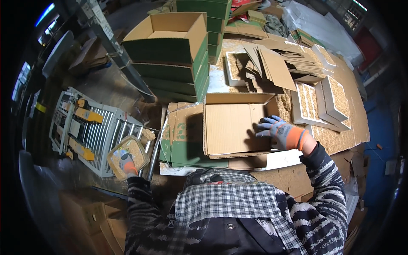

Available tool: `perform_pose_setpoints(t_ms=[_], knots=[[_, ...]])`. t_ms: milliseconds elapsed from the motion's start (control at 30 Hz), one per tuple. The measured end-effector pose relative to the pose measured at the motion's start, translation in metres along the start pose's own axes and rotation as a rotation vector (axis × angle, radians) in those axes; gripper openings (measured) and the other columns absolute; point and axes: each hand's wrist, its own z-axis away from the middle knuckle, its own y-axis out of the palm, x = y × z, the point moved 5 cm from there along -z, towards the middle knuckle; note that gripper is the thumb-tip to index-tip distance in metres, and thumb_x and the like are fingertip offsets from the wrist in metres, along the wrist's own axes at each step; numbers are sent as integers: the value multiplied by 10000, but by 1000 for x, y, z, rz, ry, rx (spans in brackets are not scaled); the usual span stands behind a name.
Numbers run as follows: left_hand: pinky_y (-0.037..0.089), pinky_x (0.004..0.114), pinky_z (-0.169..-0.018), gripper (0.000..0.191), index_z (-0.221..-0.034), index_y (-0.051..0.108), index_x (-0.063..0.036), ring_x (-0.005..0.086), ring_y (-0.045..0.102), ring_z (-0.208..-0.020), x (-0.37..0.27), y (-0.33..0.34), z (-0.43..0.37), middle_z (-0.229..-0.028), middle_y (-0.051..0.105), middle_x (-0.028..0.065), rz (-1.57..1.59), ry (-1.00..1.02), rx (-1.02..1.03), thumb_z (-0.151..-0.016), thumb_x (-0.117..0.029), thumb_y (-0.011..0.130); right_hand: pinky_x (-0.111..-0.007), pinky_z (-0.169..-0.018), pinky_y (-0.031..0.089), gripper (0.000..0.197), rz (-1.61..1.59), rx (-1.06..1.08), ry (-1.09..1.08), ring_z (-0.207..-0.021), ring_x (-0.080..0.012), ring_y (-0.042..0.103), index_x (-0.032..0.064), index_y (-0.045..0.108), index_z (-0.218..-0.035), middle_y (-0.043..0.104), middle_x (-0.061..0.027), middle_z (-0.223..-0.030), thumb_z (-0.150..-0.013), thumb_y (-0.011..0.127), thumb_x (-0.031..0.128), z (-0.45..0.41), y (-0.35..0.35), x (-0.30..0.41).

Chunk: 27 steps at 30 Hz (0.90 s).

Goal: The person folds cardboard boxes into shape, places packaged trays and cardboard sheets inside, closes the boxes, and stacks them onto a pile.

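Observation:
An open cardboard box (236, 127) lies in front of me on flattened green and brown cartons (186, 140). My right hand (277, 132), in a grey and orange glove, is over the right side of this box with its fingers spread, holding nothing that I can see. To the left, my left hand (128, 163), gloved alike, reaches into a basin (147, 159) of tan granular material with something pale and printed in it. Whether its fingers grip anything is hidden. The basin rests at the end of a roller conveyor (127, 126).
Stacked green boxes (159, 51) rise behind the open box, near a metal post (116, 52). Cardboard sheets (274, 67) and white trays with tan granules (334, 95) lie at the right. A carton (86, 207) stands at lower left. Yellow-armed machinery (86, 114) sits on the conveyor.

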Motion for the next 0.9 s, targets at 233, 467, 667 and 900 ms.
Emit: perform_pose_setpoints(t_ms=[233, 467, 667, 900], knots=[[412, 406, -1003, 550, -1220, 577, 19, 335, 541, -1178, 43, -25, 8, -1250, 593, 205, 68, 104, -119, -848, -375, 672, -438, -1118, 336, 553, -285, -578, -20, -1340, -355, 406, 129, 580, -1288, 514, -99, -1394, -757, 712, 55, 23, -31, 4], [504, 388, -746, 294, -811, 727, -58, 300, 680, -809, 57, -30, 13, -864, 722, 138, 128, 1, -166, -720, -330, 789, -486, -1121, 281, 483, -203, -599, -61, -1301, -348, 435, 153, 661, -1173, 569, -82, -1328, -705, 658, 31, 18, -10, -7], [501, 341, -732, 190, -961, 710, 14, 205, 648, -789, 37, -62, 11, -940, 722, 90, 720, -47, -224, -820, -113, 718, -487, -1123, 280, 467, -198, -616, -111, -1296, -333, 446, 159, 663, -1167, 573, -72, -1325, -717, 656, 37, 14, -12, -9], [510, 274, -790, 247, -928, 663, -27, 153, 630, -879, -253, -140, 170, -966, 645, 77, 1041, 810, -160, -710, 81, 708, -454, -1127, 296, 462, -362, -797, -72, -1333, -348, 417, 109, 614, -1239, 526, -99, -1388, -779, 646, 80, 18, -2, -20]])
